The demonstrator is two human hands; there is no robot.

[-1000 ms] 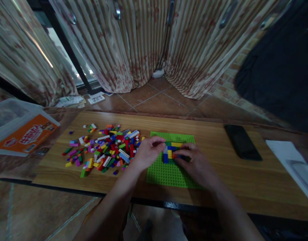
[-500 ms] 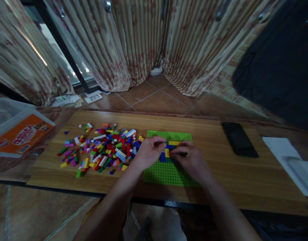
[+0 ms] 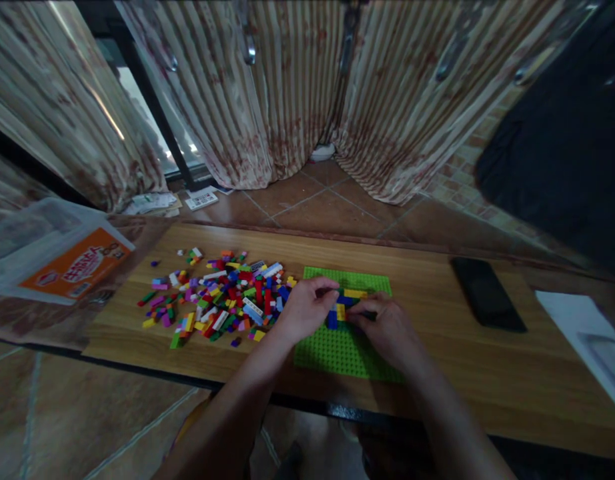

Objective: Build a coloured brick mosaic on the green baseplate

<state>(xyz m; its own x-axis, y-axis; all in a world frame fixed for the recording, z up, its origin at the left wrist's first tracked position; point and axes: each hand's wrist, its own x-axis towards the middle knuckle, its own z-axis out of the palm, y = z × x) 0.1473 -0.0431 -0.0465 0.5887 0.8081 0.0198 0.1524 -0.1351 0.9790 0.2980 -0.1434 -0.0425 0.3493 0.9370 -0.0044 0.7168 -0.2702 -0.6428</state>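
A green studded baseplate (image 3: 332, 357) lies on the table, with a small cluster of toy building bricks on its upper middle. In that cluster I see a blue brick (image 3: 332, 320), a short yellow brick (image 3: 341, 312) and a longer yellow brick (image 3: 355, 293) behind. My left hand (image 3: 310, 308) is at the cluster's left side, thumb and fingers bent together; what is between them is hidden. From the right, my right hand (image 3: 386, 327) has its fingers closed in against the short yellow brick's side. Its fingertips partly cover the bricks there.
A spread heap of loose coloured bricks (image 3: 222, 300) lies left of the baseplate on the wooden table (image 3: 437, 373). A black phone (image 3: 487, 293) and white paper (image 3: 577, 327) are at the right. A clear plastic box (image 3: 47, 230) with an orange label stands at the far left.
The whole view has shifted, so everything sits slightly further right and lower. Both hands stay at the brick cluster with almost the same finger pose.
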